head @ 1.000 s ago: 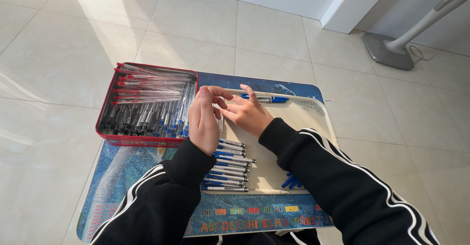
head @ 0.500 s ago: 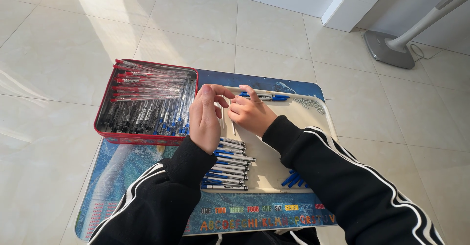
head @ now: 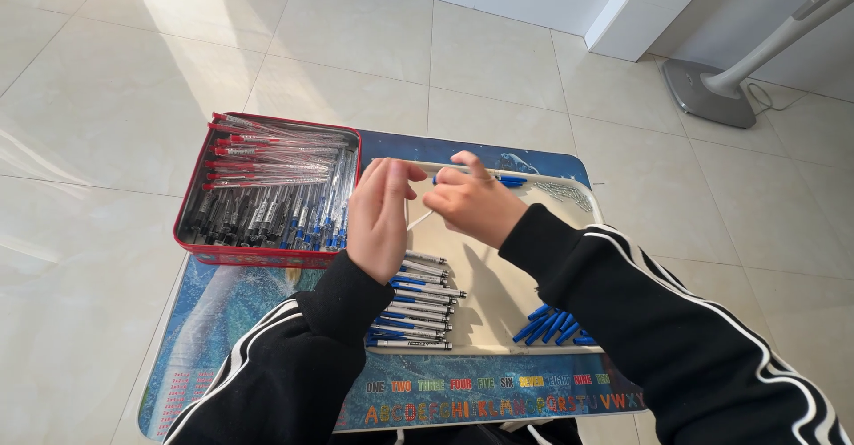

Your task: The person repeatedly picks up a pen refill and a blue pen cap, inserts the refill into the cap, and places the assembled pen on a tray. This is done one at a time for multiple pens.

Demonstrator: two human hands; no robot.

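Hands meet above the far half of a cream tray (head: 583, 209). The left hand (head: 381, 218) is raised with its back to the camera, fingers curled inward toward the right; what its fingertips pinch cannot be told. The right hand (head: 471, 203) is closed in a pinch around a thin pen part (head: 418, 220), a pale sliver that slants down between the two hands. Just past the right hand's knuckles a blue-tipped pen (head: 503, 180) lies along the tray's far rim.

Below the left wrist, a pile of pens (head: 414, 307) lies on the tray, side by side, near its front-left edge. Blue caps (head: 547, 327) sit in a small heap at the front-right, under the right sleeve. The middle of the tray between these two heaps is bare.

Left of the tray, just beside it, stands a red tin (head: 200, 231) packed with pen parts, red-ended barrels across its far end. Both rest on a small table (head: 213, 320) with a printed top; tiled floor (head: 107, 71) lies open all round.
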